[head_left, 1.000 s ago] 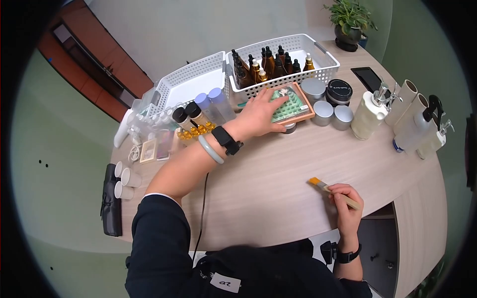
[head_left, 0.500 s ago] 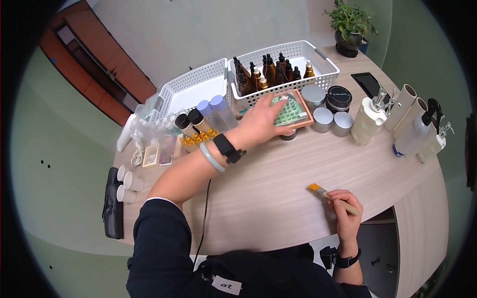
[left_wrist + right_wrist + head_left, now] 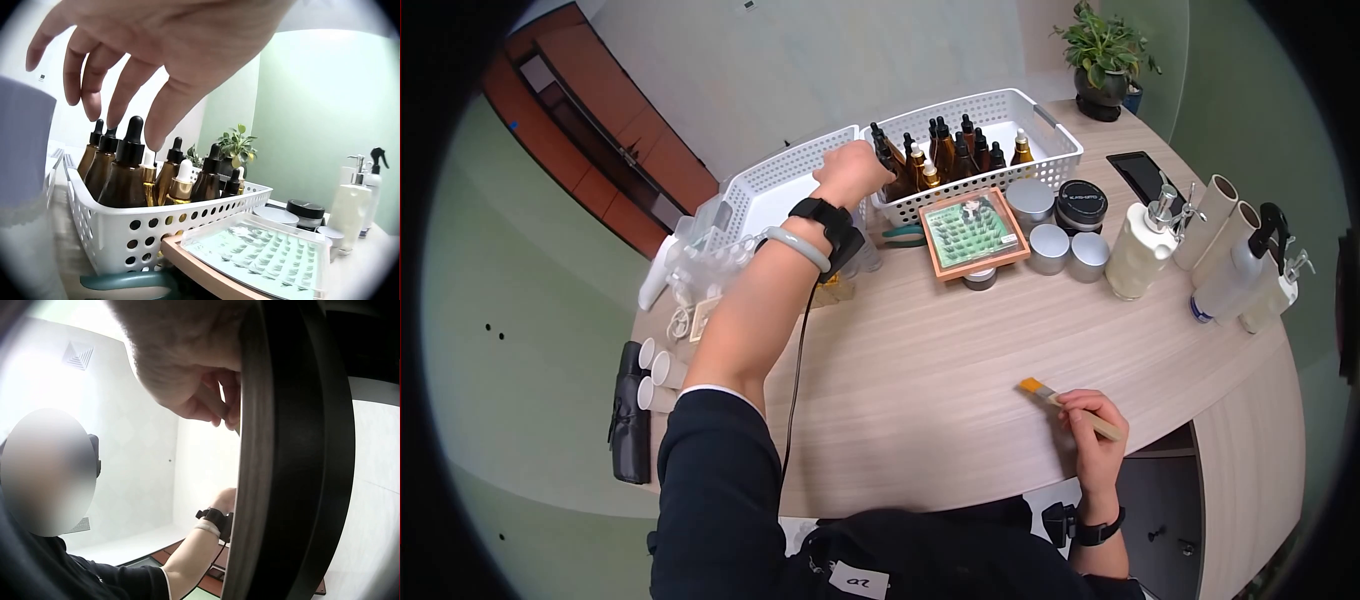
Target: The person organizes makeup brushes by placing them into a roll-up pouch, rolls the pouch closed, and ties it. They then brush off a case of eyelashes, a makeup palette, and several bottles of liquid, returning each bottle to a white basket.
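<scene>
My left hand (image 3: 852,172) is over the left end of the white basket (image 3: 980,180) of amber dropper bottles. In the left wrist view, that hand (image 3: 169,47) has its fingers spread and pointing down, holding nothing, just above a black-topped bottle (image 3: 127,178); whether a fingertip touches it I cannot tell. The wooden-framed case (image 3: 970,238) with a green sheet inside rests tilted in front of the basket. Near the table's front edge my right hand (image 3: 1097,445) grips a brush (image 3: 1105,430) by its handle, orange bristles pointing left. Fingers and handle show partly in the right wrist view.
A second white basket (image 3: 775,190) stands at the left. Round tins (image 3: 1049,248) and pump bottles (image 3: 1142,250) are at the right. Paper cups (image 3: 668,370) and a black roll (image 3: 631,430) lie at the left edge. A black cord (image 3: 798,370) crosses the table.
My left hand has let go of the wooden-framed case and moved left and back to the dropper bottles. My right hand still grips the brush, nearly where it was.
</scene>
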Action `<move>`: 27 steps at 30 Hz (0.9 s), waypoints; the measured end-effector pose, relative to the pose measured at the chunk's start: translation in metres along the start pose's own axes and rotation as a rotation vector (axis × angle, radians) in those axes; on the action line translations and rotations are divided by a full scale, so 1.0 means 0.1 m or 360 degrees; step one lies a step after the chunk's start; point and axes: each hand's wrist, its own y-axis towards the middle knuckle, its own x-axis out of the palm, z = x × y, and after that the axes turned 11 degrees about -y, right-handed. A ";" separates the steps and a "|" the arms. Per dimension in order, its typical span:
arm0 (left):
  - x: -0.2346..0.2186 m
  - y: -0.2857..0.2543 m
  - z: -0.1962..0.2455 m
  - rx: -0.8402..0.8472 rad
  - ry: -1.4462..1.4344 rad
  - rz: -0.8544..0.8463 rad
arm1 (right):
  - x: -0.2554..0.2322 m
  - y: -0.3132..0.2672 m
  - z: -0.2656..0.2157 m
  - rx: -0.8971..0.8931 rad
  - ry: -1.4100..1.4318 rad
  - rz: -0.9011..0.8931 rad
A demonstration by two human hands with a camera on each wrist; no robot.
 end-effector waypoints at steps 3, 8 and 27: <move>0.02 0.07 0.02 -0.0020 0.0031 -0.0096 | 0.01 0.00 0.00 -0.0016 -0.0012 0.0011; 0.07 0.09 0.03 -0.0043 0.0050 0.0044 | 0.00 0.00 0.00 -0.0008 -0.0010 0.0001; -0.70 -0.01 -0.20 0.0377 -0.0780 0.0228 | 0.01 -0.02 0.00 -0.0026 0.0030 0.0034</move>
